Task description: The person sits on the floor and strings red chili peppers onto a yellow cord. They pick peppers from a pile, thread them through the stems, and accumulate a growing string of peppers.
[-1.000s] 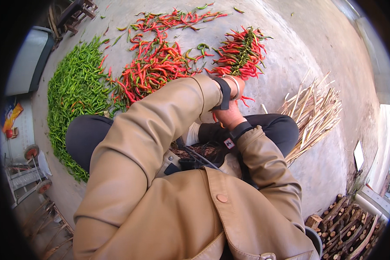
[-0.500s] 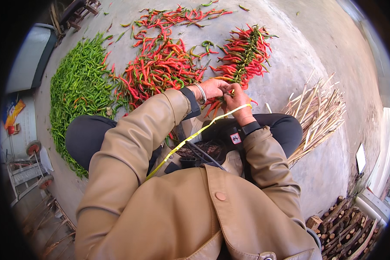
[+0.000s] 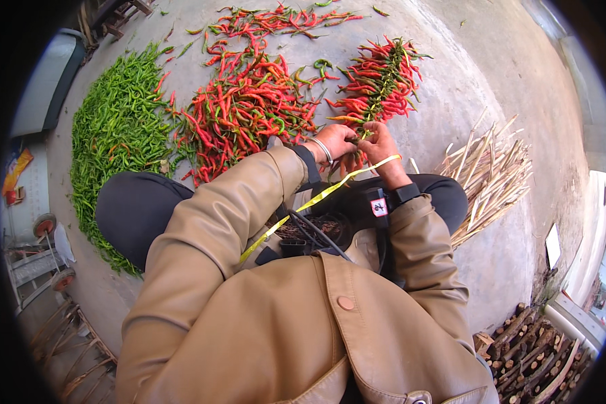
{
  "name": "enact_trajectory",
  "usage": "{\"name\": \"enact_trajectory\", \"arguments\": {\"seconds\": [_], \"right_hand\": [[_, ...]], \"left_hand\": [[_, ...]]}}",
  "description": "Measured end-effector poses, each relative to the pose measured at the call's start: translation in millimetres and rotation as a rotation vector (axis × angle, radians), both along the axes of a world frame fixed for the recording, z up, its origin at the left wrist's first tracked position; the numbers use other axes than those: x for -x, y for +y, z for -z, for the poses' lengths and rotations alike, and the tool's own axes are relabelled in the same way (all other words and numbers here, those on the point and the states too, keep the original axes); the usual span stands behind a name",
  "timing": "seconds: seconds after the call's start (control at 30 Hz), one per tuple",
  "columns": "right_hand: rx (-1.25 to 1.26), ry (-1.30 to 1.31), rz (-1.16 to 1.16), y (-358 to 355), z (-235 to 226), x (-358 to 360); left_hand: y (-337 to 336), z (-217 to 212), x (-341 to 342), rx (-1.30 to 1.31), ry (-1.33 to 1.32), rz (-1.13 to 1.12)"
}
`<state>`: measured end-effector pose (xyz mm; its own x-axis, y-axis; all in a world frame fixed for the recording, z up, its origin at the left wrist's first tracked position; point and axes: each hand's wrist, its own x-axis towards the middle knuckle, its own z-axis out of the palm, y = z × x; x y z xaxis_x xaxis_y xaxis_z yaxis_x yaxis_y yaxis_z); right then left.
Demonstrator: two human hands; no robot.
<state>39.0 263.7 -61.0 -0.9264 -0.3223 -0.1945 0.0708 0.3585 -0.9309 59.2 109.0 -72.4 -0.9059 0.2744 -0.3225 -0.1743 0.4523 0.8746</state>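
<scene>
My left hand [image 3: 335, 141] and my right hand [image 3: 382, 147] meet at the near end of a braided string of red chili peppers [image 3: 377, 84] lying on the floor. Both are closed, fingertips almost touching. Some red chilies [image 3: 352, 163] hang below my left fingers, which pinch their stems. A flat yellow ribbon [image 3: 320, 196] crosses from my lap to my right wrist and the back of that hand; my right fingers pinch at the string's end, though exactly what is between them is hidden. Left of my hands lies a heap of loose red chilies [image 3: 242, 111].
A big pile of green chilies [image 3: 121, 128] spreads at the left, beside my bent knee [image 3: 138, 212]. Dry pale stalks [image 3: 495, 182] lie to the right. A wheeled metal cart [image 3: 37, 266] stands far left; cut logs [image 3: 535, 357] are stacked at lower right.
My left hand has shifted slightly right and down, and my right hand a little to the right. Both remain at the near end of the chili string.
</scene>
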Motion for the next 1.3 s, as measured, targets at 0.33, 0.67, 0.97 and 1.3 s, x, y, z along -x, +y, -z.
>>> {"name": "enact_trajectory", "arguments": {"seconds": [0.33, 0.67, 0.97, 1.3], "right_hand": [[-0.440, -0.041, -0.264, 25, -44, 3], [-0.534, -0.120, -0.071, 29, -4, 28], [-0.956, 0.073, 0.036, 33, 23, 41], [-0.130, -0.155, 0.347, 39, -1, 36]], "left_hand": [[-26, 4, 16, -0.758, -0.392, -0.152], [-14, 12, 18, -0.844, -0.351, -0.008], [-4, 37, 34, -0.615, -0.272, 0.112], [-23, 52, 47, -0.630, -0.323, 0.125]]}}
